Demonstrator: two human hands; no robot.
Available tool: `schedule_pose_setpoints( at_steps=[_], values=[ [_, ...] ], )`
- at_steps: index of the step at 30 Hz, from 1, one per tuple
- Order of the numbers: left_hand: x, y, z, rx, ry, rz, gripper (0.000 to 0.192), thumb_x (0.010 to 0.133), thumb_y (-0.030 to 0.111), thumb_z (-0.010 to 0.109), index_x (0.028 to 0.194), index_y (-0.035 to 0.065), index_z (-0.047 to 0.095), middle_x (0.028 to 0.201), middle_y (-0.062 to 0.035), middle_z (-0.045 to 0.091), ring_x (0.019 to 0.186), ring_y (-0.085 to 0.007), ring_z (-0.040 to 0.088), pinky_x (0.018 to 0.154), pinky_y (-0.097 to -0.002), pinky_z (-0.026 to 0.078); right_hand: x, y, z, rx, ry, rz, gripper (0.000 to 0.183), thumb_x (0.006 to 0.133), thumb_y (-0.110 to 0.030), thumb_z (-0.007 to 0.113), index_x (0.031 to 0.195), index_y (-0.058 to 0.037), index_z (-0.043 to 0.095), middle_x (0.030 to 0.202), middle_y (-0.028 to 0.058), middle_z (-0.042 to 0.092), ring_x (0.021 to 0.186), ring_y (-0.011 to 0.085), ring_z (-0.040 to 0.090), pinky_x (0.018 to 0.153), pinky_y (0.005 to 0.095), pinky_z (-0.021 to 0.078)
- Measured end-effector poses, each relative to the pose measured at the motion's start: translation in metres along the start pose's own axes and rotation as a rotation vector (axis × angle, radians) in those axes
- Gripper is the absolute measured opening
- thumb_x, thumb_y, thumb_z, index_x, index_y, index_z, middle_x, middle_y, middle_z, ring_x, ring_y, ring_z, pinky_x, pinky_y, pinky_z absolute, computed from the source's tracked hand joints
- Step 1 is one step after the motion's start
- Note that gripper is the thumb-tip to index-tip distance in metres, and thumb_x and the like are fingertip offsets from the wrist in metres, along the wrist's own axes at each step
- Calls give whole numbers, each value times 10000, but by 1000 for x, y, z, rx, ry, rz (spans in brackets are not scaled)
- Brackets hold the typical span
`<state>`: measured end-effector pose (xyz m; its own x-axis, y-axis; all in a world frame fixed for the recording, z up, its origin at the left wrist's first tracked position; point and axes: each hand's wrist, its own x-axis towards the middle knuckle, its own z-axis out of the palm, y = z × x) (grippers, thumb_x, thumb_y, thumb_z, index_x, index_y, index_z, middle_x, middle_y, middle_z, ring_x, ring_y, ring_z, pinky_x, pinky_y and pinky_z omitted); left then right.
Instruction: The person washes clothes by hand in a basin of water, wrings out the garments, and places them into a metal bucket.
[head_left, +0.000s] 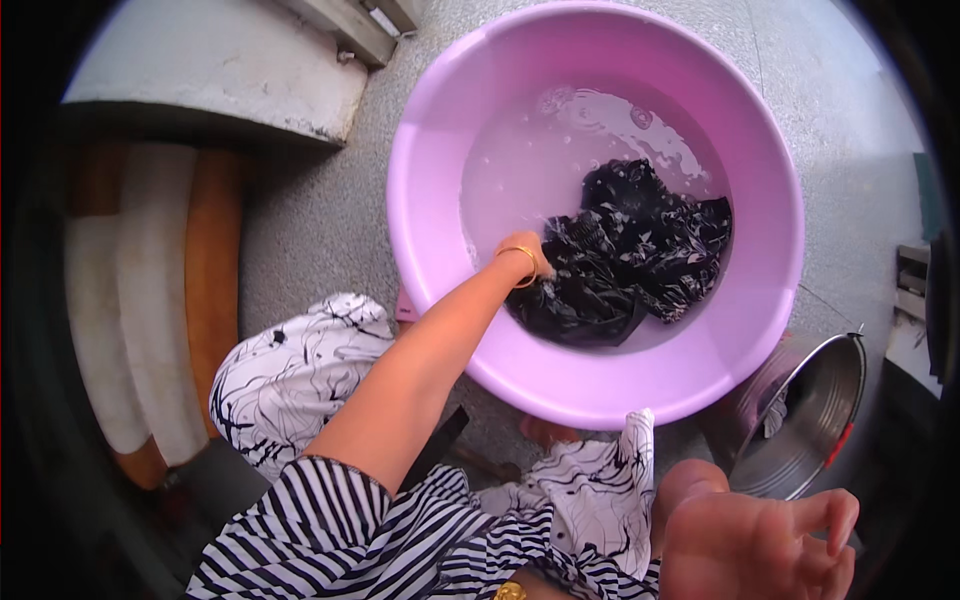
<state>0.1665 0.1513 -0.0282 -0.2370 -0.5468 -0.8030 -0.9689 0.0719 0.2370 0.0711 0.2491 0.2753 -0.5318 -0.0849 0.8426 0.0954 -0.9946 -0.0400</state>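
Note:
A large pink plastic tub holds shallow, slightly cloudy water with a few bubbles. Black patterned fabric lies bunched and wet in its lower right part. My left hand, with a gold bangle at the wrist, reaches into the tub at the left edge of the fabric; its fingertips are hidden, so whether it grips the cloth is unclear. Outside the tub at lower right, close to the camera, is my right hand, palm in view, fingers partly curled and apart, holding nothing.
A metal bucket with some cloth inside lies tilted at the tub's lower right. Brown and off-white padded furniture is at far left, below a white ledge. Speckled floor surrounds the tub; my patterned trouser legs are near its rim.

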Motion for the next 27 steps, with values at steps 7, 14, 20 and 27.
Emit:
schedule_pose_setpoints(
  at_steps=[7,14,20,27],
  values=[
    [-15,-16,-24,-316,216,241,485,620,291,705,987,0,579,931,-199,596,870,-312,580,770,-333,456,-39,-6,-61,232,18,67,393,676,-183,626,1064,-212,565,1114,-111,525,1178,158,282,851,416,282],
    [-128,45,-91,-234,392,698,283,751,261,615,749,-22,597,575,-65,542,556,-105,501,523,-254,402,-116,77,-242,-1332,-674,825,379,726,-172,560,1102,-142,517,1137,88,487,1103,298,409,904,475,249],
    [-186,62,-146,-183,499,755,160,714,102,644,705,-52,603,553,-79,560,500,-76,505,472,-212,390,-193,59,-294,-1535,-1318,1613,582,677,-417,603,1215,-266,442,1272,133,374,1148,371,363,905,600,228],
    [-220,72,-185,-165,767,911,63,685,-8,647,708,-54,612,593,-40,569,542,-78,499,515,-197,382,-224,52,-277,-1172,-1514,2111,500,629,-368,600,1069,-131,586,1130,97,546,1046,249,518,872,459,388]
  ],
)
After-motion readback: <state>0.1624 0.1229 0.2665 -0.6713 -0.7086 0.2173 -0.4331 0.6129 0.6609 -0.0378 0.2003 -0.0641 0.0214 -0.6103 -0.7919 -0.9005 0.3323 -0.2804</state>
